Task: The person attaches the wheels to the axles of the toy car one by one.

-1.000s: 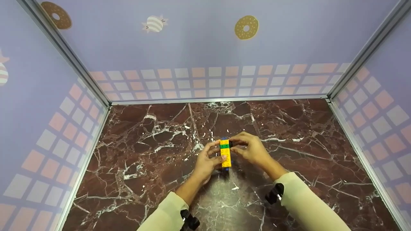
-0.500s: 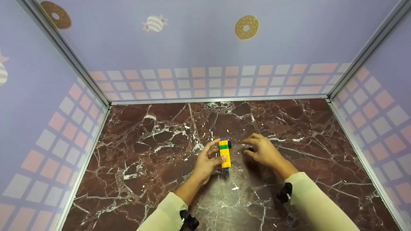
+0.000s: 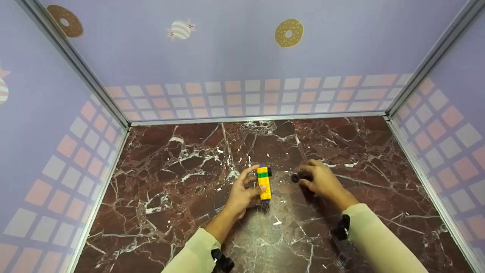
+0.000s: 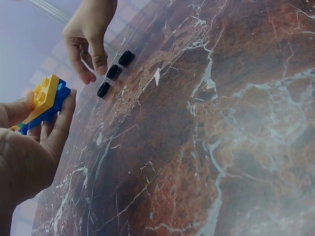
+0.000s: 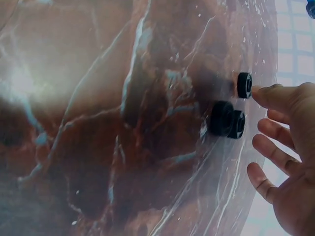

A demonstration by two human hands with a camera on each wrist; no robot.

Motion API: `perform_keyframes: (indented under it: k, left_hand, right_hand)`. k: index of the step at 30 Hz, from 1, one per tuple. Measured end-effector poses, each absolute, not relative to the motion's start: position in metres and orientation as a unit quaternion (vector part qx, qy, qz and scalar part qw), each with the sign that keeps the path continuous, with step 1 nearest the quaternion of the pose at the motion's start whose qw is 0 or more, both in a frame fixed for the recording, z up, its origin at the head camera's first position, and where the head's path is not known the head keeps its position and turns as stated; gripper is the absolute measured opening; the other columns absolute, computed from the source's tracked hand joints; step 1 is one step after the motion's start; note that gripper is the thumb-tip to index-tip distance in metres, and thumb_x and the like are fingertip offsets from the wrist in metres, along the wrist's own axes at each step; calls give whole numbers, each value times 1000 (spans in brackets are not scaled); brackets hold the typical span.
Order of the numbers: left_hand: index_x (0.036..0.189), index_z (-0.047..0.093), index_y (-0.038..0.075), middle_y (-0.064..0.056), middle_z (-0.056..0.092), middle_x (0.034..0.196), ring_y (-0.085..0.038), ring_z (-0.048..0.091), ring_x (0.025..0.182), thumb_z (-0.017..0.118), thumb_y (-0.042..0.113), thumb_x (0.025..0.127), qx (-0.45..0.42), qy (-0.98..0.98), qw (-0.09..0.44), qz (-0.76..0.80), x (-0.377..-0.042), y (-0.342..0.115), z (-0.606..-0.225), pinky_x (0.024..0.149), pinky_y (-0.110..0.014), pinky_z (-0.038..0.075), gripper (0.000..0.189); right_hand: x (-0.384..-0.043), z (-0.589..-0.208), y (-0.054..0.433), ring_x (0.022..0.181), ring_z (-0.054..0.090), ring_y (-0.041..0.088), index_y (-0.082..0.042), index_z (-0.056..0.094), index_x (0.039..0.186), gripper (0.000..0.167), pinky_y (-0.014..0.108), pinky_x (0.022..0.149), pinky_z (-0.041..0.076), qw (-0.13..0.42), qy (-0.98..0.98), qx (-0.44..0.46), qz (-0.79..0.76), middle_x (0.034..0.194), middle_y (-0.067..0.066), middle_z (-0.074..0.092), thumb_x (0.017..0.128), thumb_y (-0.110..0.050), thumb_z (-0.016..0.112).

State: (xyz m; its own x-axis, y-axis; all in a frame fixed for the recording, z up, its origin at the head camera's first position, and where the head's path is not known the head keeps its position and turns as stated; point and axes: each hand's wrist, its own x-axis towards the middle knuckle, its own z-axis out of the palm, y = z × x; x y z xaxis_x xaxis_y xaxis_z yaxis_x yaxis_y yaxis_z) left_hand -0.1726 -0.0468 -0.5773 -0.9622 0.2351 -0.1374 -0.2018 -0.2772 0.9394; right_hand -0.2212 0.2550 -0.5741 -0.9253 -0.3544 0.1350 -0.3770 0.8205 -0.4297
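Note:
My left hand [image 3: 238, 195] holds a toy brick car [image 3: 265, 185] above the table, thumb on its yellow top and fingers underneath. The car has yellow bricks with a green strip across them, over a blue base [image 4: 58, 98]. A black wheel [image 3: 269, 171] sits at its far right side. To the right, my right hand [image 3: 324, 182] is low over three loose black wheels [image 4: 113, 72] on the table. In the right wrist view, its foremost finger is beside one wheel [image 5: 244, 85], apparently touching it; the other fingers are loosely bent and hold nothing.
The dark red marbled tabletop [image 3: 170, 212] carries white veins and specks. Pale purple panels [image 3: 242, 57] with printed squares and sweets close off the back and both sides. Black wrist cameras [image 3: 222, 261] sit on both sleeves.
My right hand has left the car's far wheel and moved right and down to the loose wheels, one of which now shows beside it. My left hand and the car have hardly moved.

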Motion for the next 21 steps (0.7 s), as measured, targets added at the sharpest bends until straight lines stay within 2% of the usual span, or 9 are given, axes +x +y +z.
perform_keyframes:
  k: [5, 9, 12, 14, 16, 18, 21]
  left_hand:
    - [163, 50, 14, -19, 66, 134, -22, 79, 89, 76, -5, 98, 12, 598, 134, 790, -172, -48, -577, 69, -43, 74, 72]
    - [161, 52, 13, -20, 67, 133, -22, 79, 88, 78, -5, 97, 14, 607, 130, 784, -172, -49, -578, 71, -48, 74, 71]
    - [161, 52, 12, -21, 66, 133, -22, 79, 88, 78, -5, 97, 17, 610, 127, 782, -172, -48, -578, 74, -51, 74, 71]
    - [160, 52, 11, -22, 66, 133, -22, 79, 88, 78, -6, 96, 17, 612, 127, 780, -173, -48, -578, 74, -51, 74, 72]
    - [160, 52, 11, -22, 65, 133, -22, 79, 87, 78, -6, 95, 16, 614, 124, 779, -172, -49, -577, 74, -50, 74, 72]
    - [160, 52, 11, -22, 65, 134, -22, 79, 87, 79, -7, 95, 14, 616, 124, 778, -172, -49, -577, 74, -49, 74, 73]
    - [159, 54, 12, -23, 64, 134, -21, 78, 87, 79, -7, 95, 14, 621, 122, 774, -172, -49, -577, 75, -49, 74, 72]
  right_hand:
    - [-219, -576, 260, 117, 67, 46, -1, 79, 129, 40, 64, 107, 59, 15, -959, 175, 222, 121, 20, 68, 92, -13, 89]
    - [-219, -583, 264, 106, 68, 44, -2, 81, 122, 33, 64, 97, 62, 21, -954, 180, 238, 114, 18, 66, 91, -11, 87]
    - [-224, -599, 271, 96, 68, 43, -3, 82, 117, 28, 62, 88, 63, 52, -943, 205, 256, 109, 19, 65, 91, -13, 86]
    - [-225, -605, 274, 95, 68, 45, -3, 82, 115, 27, 64, 86, 63, 70, -938, 217, 260, 109, 20, 65, 90, -15, 85]
    - [-233, -623, 281, 93, 68, 43, -6, 83, 113, 26, 59, 84, 64, 92, -937, 226, 252, 108, 19, 65, 90, -19, 85]
    - [-230, -616, 279, 94, 68, 44, -6, 83, 112, 25, 63, 85, 63, 85, -938, 221, 252, 108, 19, 65, 89, -16, 84]
    - [-229, -608, 275, 92, 67, 41, -5, 83, 111, 23, 61, 83, 63, 70, -942, 204, 258, 105, 17, 63, 89, -12, 83]
